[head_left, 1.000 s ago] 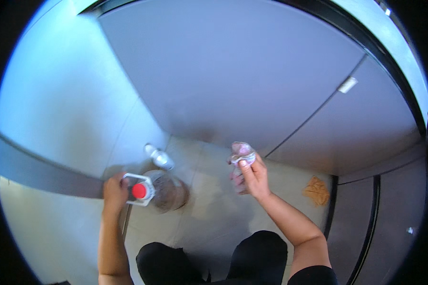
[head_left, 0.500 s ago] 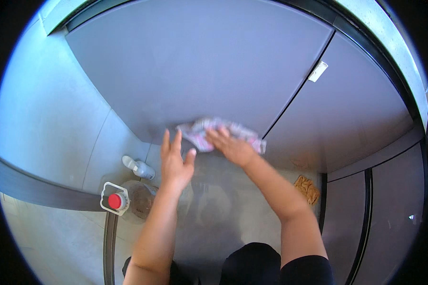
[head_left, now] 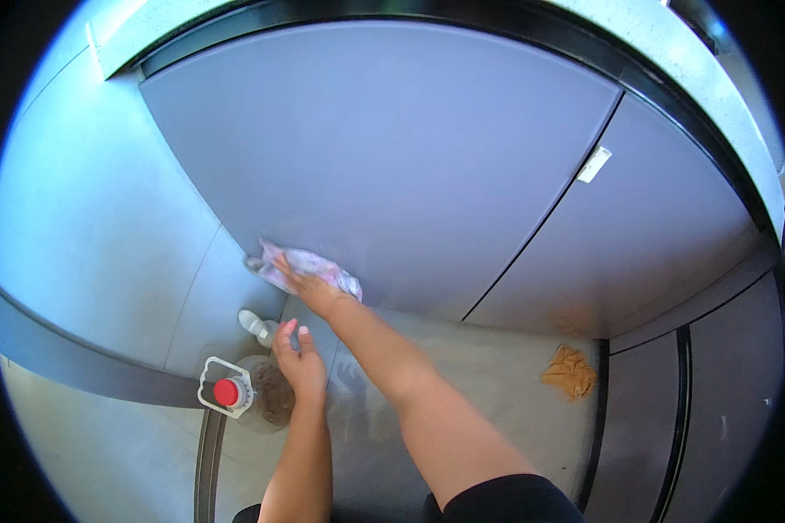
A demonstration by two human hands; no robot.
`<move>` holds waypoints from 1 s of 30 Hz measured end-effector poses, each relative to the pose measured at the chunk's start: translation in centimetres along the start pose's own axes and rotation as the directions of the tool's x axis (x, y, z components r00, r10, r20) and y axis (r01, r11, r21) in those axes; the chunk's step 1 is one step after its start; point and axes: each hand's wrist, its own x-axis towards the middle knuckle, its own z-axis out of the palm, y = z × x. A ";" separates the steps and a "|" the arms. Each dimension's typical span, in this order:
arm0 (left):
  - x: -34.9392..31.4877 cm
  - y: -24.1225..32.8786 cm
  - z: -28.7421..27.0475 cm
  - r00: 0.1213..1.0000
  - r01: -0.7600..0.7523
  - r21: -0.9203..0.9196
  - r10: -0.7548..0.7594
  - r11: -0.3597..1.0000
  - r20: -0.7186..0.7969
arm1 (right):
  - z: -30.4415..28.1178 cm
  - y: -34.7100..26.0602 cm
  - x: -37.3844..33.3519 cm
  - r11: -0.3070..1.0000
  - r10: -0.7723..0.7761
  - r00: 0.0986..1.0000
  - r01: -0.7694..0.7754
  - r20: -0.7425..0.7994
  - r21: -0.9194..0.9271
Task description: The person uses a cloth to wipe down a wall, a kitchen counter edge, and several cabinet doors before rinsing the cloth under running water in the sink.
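My right hand (head_left: 314, 291) presses a white and pink patterned cloth (head_left: 327, 272) against the lower left corner of a grey cabinet door (head_left: 384, 166). Its fingers stretch over the cloth, and the palm side is hidden. Lower down, my left hand (head_left: 303, 364) hovers with fingers apart and nothing in it. Beside that hand stand a small white bottle (head_left: 255, 326), partly covered by the fingers, and a large clear jug (head_left: 273, 397) with a red cap and a white handle.
A crumpled orange-brown cloth (head_left: 570, 373) lies on the floor at the right, near more cabinet doors (head_left: 645, 418). A white handle piece (head_left: 594, 164) sits at the door seam. Pale wall tiles (head_left: 105, 218) rise at the left. A light countertop edge (head_left: 706, 96) curves above.
My right hand has slid the patterned cloth leftward along the door's bottom to its left corner. My left hand has dropped lower, beside the small bottle.
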 end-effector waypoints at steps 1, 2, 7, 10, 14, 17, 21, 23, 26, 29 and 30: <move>0.1 0.9 0.0 1.000 -0.025 -0.014 0.025 1.000 -0.017 | 0.3 0.1 -1.1 0.991 -0.046 0.992 0.060 0.121 -0.118; 0.2 1.7 0.5 0.999 -0.038 -0.040 0.038 0.998 -0.010 | 1.0 1.1 -4.5 0.982 -0.078 0.982 0.105 0.172 -0.157; -0.6 2.8 2.2 0.985 -0.147 -0.076 0.153 0.986 0.075 | 1.1 6.9 -23.8 0.993 0.073 0.966 -0.048 0.248 -0.105; -3.0 5.5 4.9 0.969 -0.155 -0.175 0.184 0.972 0.163 | -4.8 14.1 -33.1 0.973 0.230 0.967 -0.230 0.112 -0.015; -6.9 9.7 6.7 0.864 -0.274 -0.263 0.357 0.925 0.355 | -19.0 22.5 -34.0 0.769 0.420 0.833 -0.537 -0.359 -0.346; -8.0 12.8 7.7 0.714 -0.509 -0.299 0.590 0.807 0.377 | -27.3 25.8 -29.6 0.623 0.477 0.650 -0.725 -0.592 -0.294; -8.5 18.5 8.5 0.614 -0.622 -0.380 0.728 0.684 0.305 | -21.6 23.4 -30.7 0.682 0.528 0.618 -0.717 -0.582 -0.144; -8.1 19.8 8.7 0.614 -0.656 -0.366 0.749 0.660 0.251 | -16.3 20.1 -32.1 0.708 0.580 0.675 -0.695 -0.455 -0.128; -8.8 19.8 9.2 0.599 -0.665 -0.331 0.743 0.669 0.299 | -4.6 15.7 -36.8 0.711 0.676 0.731 -0.681 0.097 0.176; -9.8 18.5 9.3 0.549 -0.707 -0.255 0.740 0.659 0.388 | -3.6 13.4 -38.5 0.686 0.590 0.757 -0.654 0.281 0.319; -9.9 18.3 9.2 0.511 -0.742 -0.229 0.752 0.631 0.416 | -4.3 13.7 -38.5 0.724 0.622 0.777 -0.617 0.096 0.308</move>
